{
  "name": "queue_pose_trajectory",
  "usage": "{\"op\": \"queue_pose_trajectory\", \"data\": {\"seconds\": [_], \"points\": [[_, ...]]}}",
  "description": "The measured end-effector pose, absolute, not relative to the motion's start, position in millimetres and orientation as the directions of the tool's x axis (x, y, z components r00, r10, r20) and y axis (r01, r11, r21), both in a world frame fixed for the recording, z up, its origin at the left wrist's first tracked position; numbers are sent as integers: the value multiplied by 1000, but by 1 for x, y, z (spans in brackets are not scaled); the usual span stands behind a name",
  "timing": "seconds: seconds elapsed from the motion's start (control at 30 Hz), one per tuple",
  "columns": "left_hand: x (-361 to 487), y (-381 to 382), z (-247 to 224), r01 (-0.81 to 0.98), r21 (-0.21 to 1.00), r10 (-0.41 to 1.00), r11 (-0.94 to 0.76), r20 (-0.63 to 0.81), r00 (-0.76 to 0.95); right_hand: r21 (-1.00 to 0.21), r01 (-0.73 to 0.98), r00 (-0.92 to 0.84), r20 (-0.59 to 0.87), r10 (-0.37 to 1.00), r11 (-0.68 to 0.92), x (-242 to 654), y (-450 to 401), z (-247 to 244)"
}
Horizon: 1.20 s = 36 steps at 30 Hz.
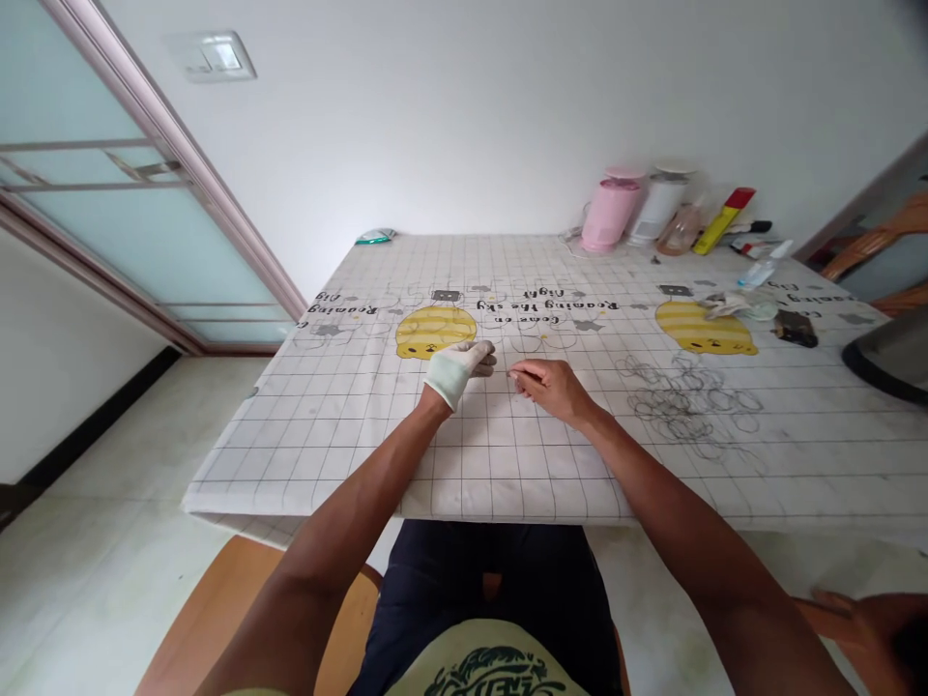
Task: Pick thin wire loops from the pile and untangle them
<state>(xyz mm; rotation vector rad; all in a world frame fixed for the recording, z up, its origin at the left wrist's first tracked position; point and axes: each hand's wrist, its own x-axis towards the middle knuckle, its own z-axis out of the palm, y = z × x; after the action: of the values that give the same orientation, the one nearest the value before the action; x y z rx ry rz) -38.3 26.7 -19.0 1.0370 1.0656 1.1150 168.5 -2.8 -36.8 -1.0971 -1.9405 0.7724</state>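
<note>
My left hand (pixel 462 367) wears a pale glove and is held over the checked tablecloth, its fingers pinched together. Bare and curled, my right hand (pixel 545 384) is just to its right, with thumb and fingertips pressed together. A small gap separates the two hands. Whatever either hand holds is too small to make out. Faint thin loops (pixel 545 338) show on the cloth beyond the hands. Farther right lies a tangle of thin dark wire-like loops (pixel 681 401).
At the back right stand a pink cylinder (pixel 611 213), a white cylinder (pixel 656 208), a bottle (pixel 681 230) and a yellow-and-red box (pixel 723 222). A crumpled glove (pixel 750 305), a dark packet (pixel 796 329) and a large metallic object (pixel 891 353) are at right. A green packet (pixel 375 236) lies back left.
</note>
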Motion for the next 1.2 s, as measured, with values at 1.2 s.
{"op": "queue_pose_trajectory", "data": {"seconds": [1.2], "points": [[-39, 11, -6, 209, 977, 993, -40, 63, -103, -745, 621, 89, 374, 923, 242, 274, 37, -12]]}}
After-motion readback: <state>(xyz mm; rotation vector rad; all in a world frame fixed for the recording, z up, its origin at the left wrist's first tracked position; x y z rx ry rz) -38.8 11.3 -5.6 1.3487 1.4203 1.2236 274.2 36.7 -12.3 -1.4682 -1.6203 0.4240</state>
